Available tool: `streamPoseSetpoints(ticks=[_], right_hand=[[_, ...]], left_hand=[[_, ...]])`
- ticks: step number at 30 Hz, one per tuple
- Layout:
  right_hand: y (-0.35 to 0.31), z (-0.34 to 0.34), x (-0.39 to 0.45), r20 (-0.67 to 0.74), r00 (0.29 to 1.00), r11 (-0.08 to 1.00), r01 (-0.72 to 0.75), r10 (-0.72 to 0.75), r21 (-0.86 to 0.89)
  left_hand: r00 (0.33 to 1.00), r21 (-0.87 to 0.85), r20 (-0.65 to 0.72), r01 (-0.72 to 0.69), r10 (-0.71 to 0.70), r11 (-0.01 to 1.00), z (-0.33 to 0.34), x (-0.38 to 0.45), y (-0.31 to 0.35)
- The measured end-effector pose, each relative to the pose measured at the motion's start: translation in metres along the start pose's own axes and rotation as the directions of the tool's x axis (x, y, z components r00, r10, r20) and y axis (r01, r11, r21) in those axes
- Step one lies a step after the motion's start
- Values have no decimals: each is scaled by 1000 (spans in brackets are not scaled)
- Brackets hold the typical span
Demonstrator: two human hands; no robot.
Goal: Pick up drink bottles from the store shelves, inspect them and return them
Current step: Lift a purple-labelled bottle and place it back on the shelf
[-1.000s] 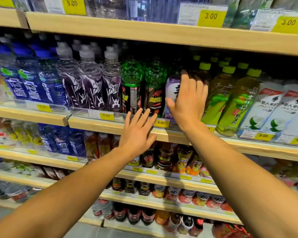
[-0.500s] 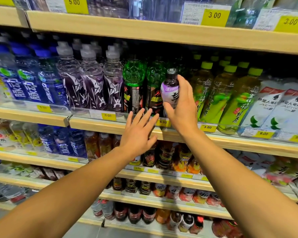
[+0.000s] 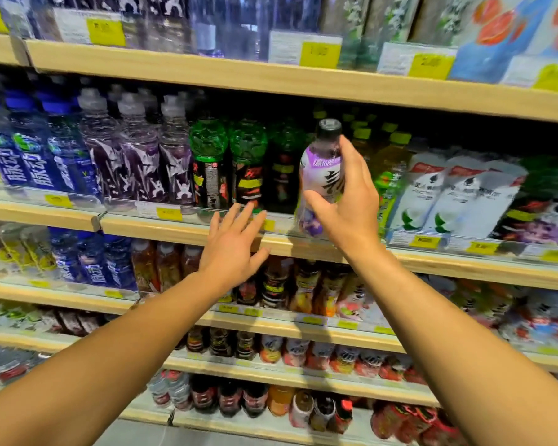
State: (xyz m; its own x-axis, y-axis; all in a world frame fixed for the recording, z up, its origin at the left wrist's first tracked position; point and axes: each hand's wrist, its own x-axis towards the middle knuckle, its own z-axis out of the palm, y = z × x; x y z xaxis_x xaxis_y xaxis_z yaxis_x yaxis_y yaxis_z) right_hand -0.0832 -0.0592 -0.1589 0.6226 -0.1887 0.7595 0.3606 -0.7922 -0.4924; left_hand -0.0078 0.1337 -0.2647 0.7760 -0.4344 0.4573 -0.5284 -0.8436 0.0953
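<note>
My right hand (image 3: 345, 204) grips a drink bottle (image 3: 319, 172) with a white and purple label and a dark cap, held upright in front of the middle shelf (image 3: 303, 244). Its base hangs just over the shelf's front edge, clear of the row it came from. My left hand (image 3: 232, 249) is open with fingers spread, hovering in front of the same shelf edge, a little left of and below the bottle, touching nothing I can see.
Green bottles (image 3: 229, 162) stand left of the held bottle, purple clear ones (image 3: 136, 156) and blue ones (image 3: 33, 149) further left. Yellow-green tea bottles (image 3: 390, 169) and white pouches (image 3: 448, 194) fill the right. Shelves above and below are packed with drinks.
My right hand has drawn the purple-label bottle out of its row and toward me, past the shelf edge. My left hand stays open in much the same place.
</note>
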Motion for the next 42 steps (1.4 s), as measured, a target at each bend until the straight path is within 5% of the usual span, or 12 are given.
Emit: streamPoseSetpoints(ticks=[21,42], right_hand=[[188,-324,-71,-28,961,954,-275,273,-118],[296,-398,-23,-288,914,941,-326,287,-94]], left_hand=[[994,-148,-62,-97,89,984,16,28,360],[964,-167,-25,-265,264,950,94,108,486]])
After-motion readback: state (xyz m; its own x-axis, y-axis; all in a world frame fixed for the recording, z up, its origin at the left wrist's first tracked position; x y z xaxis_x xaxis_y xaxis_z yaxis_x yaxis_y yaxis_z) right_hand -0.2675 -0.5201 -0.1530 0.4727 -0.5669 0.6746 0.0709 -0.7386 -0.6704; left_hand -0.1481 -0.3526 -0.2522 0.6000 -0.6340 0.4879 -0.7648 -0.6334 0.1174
